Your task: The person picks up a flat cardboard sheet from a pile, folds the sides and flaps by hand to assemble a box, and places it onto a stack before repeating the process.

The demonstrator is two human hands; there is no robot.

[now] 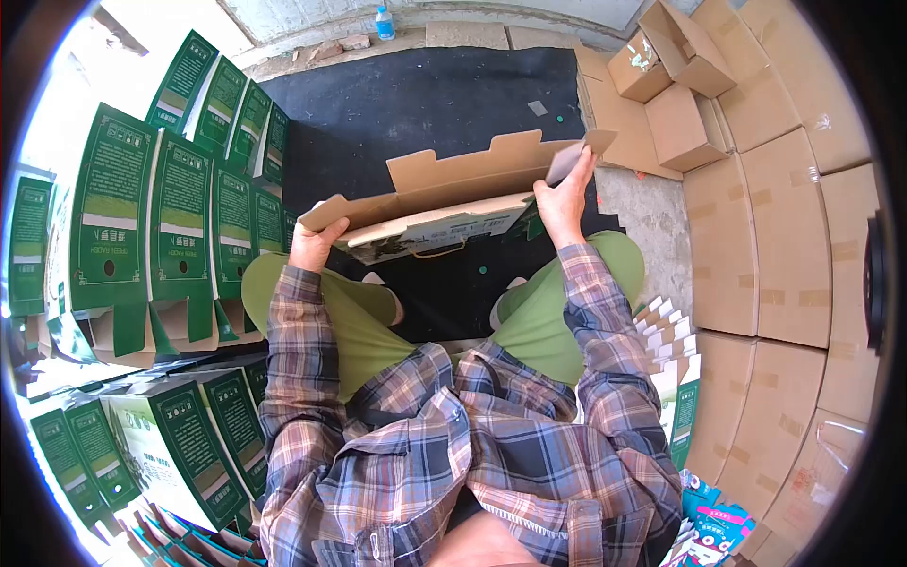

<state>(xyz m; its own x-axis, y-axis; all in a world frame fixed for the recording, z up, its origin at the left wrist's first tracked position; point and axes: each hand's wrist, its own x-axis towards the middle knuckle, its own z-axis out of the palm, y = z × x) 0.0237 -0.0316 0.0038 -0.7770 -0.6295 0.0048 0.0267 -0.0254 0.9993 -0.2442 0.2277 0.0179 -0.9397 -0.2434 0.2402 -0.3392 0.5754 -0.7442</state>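
Between my knees I hold a partly folded cardboard box [463, 225], its brown inner flaps up and its printed face with a carry handle toward me. My left hand [316, 244] is closed around the box's left end, thumb over the near edge. At the opposite end, my right hand [569, 194] grips a raised end flap near the top right corner. The box's underside is hidden from this angle.
Green printed boxes [111, 203] stand in rows on my left. Taped brown cartons [775, 227] are stacked on my right, with open small cartons [680, 123] beyond. A black sheet [416, 104] covers the floor ahead; a water bottle [385, 24] stands by the wall.
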